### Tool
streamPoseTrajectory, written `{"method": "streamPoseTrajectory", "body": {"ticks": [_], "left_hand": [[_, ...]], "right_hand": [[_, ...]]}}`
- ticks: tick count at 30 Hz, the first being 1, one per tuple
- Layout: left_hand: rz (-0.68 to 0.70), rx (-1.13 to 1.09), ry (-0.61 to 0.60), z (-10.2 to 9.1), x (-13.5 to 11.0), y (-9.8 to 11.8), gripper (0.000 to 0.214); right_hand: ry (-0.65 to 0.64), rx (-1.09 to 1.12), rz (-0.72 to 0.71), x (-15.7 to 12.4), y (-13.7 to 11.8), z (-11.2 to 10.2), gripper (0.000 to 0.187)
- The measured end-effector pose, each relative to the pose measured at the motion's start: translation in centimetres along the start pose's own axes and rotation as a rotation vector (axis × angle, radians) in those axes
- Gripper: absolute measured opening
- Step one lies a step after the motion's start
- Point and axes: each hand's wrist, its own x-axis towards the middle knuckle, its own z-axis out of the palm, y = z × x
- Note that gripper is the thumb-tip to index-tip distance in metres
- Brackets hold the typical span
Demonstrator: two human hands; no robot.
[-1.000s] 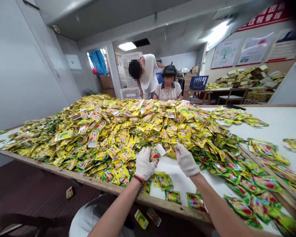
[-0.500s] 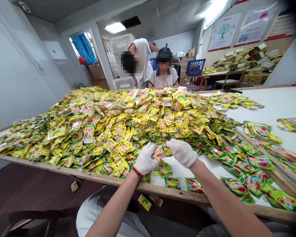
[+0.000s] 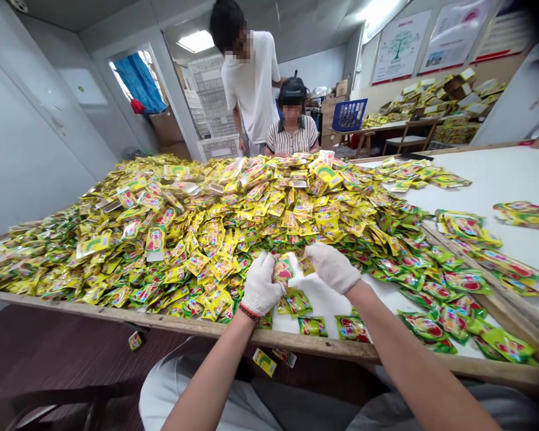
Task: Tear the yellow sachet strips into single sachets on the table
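Note:
In white gloves, both my hands are over the near edge of a big heap of yellow and green packets [image 3: 215, 233]. My left hand [image 3: 263, 284] grips a small printed carton [image 3: 284, 269] whose white inner side faces right. Beside it, my right hand [image 3: 335, 267] pinches a small yellow packet [image 3: 306, 266] close to the carton's white end. Just below my hands, green packets [image 3: 297, 301] lie on the white tabletop [image 3: 282, 323]. More green packets [image 3: 312, 326] lie along the front edge.
A wooden rim [image 3: 184, 323] edges the table, and a wooden divider [image 3: 512, 305] runs along the right. Loose packets [image 3: 424, 326] lie near it. A few cartons [image 3: 265, 362] are on the floor. Across the heap, one person [image 3: 291, 129] sits and another [image 3: 254, 90] stands.
The carton in my left hand has turned, showing its white inner side. My right hand has the yellow packet apart from it. The person behind has straightened from bending.

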Motion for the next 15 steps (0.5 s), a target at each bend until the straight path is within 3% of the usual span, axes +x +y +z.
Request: {"method": "streamPoseTrajectory", "body": {"ticks": [3, 7, 10, 15], "left_hand": [[-0.194, -0.492, -0.024, -0.2, 0.2, 0.1, 0.048], [-0.343, -1.01, -0.249, -0.2, 0.1, 0.6, 0.043], [-0.448, -1.161, -0.354, 0.1, -0.1, 0.9, 0.037], [-0.513, -1.175, -0.234, 0.7, 0.1, 0.5, 0.032]], "right_hand": [[0.118, 0.097, 0.096, 0.2, 0.9, -0.1, 0.027], [0.136, 0.225, 0.079, 0.3, 0.2, 1.4, 0.023], [0.121, 0.313, 0.029, 0.3, -1.1, 2.4, 0.02], [0.132, 0.551, 0.152, 0.1, -2.8, 2.4, 0.022]]}}
